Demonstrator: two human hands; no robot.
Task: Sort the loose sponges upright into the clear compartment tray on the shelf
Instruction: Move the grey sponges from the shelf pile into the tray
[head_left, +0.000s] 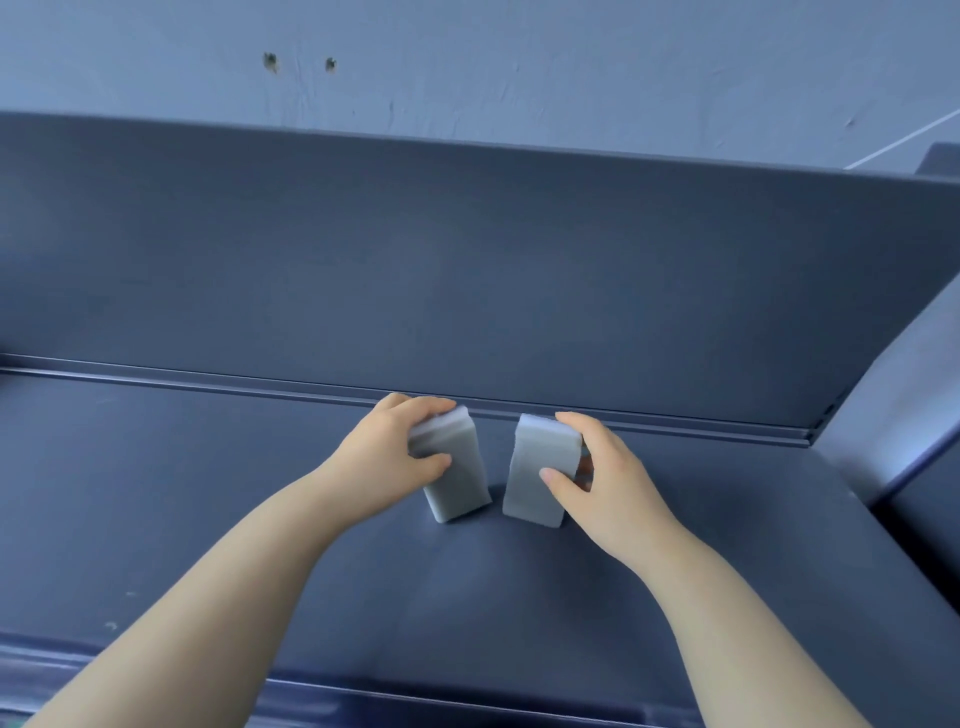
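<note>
Presently, two grey sponges stand on end on the dark blue shelf (208, 493), near its rear edge and side by side with a narrow gap between them; each is gripped by one bare hand. The left hand (387, 457) is closed around the left sponge (457, 483), fingers curled over its upper end and thumb pressed on the near face; this sponge leans slightly, its top tipped toward the left, its lower end at the shelf surface, though whether it bears weight there cannot be told. The right hand (602, 478) is closed around the right sponge (537, 467), fingers wrapped behind the upper right edge and thumb resting on the near face at mid-height; this sponge stands close to upright, with a slight lean of its top toward the right. The two sponges do not touch; the gap widens a little toward the top. A small patch of orange and dark colour shows behind the right hand's fingers; what it belongs to cannot be determined. Behind the sponges a narrow ledge (208, 375) runs the width of the shelf at the foot of a tall dark back panel (467, 270); a side panel (904, 395) closes the right end. Above the back panel, a pale wall (519, 67) shows two small holes (270, 61). Both forearms are bare; the compartment tray is not identifiable in this view.
</note>
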